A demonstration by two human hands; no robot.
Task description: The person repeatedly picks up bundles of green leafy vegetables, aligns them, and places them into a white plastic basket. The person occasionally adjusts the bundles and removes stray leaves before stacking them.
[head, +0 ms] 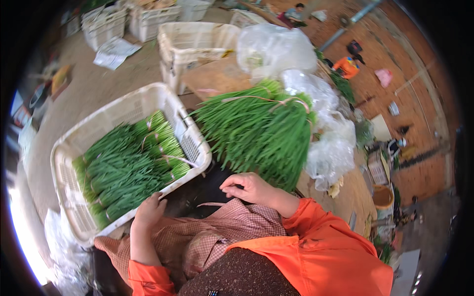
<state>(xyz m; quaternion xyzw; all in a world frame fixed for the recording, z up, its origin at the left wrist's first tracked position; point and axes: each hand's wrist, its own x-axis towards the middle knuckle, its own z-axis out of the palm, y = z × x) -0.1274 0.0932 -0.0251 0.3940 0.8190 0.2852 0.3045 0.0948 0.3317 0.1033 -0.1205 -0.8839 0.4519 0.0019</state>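
Observation:
My left hand (150,211) has its fingers on the near rim of a white plastic crate (122,120). Tied bundles of garlic chives (126,170) lie in rows inside it, pale stem ends toward the crate's short sides. My right hand (251,188) is half curled, with a gap between thumb and forefinger and nothing visible in it. Just beyond that hand, larger bundles of green chives (263,137) rest on a wooden board, bound with pinkish ties (255,97). Part of the board beneath them is hidden.
Behind the board stands another white crate (198,35). Clear plastic bags (277,48) crowd the bundles' far and right sides. A checked apron (222,225) covers my lap. More crates (105,26) stand far left; a person in orange (347,67) works farther off.

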